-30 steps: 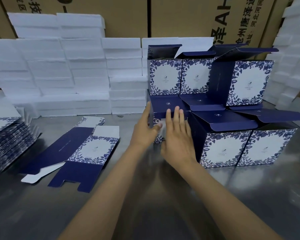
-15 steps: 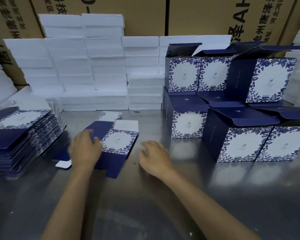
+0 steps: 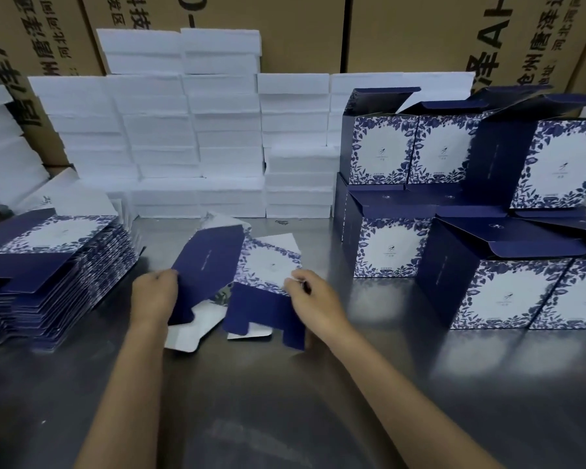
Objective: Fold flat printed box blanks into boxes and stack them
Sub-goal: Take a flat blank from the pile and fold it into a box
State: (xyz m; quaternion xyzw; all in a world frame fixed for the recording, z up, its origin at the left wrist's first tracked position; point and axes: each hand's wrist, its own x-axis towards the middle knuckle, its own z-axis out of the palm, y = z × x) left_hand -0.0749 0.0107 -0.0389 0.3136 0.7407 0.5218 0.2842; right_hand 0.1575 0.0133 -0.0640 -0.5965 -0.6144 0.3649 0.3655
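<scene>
A flat box blank [image 3: 237,269], navy with a white floral-bordered panel, is raised off the steel table [image 3: 285,401] and partly opened. My left hand [image 3: 154,294] grips its navy left edge. My right hand [image 3: 310,296] pinches the right edge of the white floral panel. Its bottom flaps hang down toward the table. A tall pile of flat blanks [image 3: 48,275] lies at the left. Several folded boxes [image 3: 487,204] with open lids stand stacked two high at the right.
Stacks of white foam blocks [image 3: 190,130] line the back of the table. Large brown cartons [image 3: 285,28] with printed characters stand behind them. More white foam [image 3: 0,157] leans at the far left.
Both hands left the folded box at the stack and moved left to the flat blank. They have lifted it off the table and begun to open it.
</scene>
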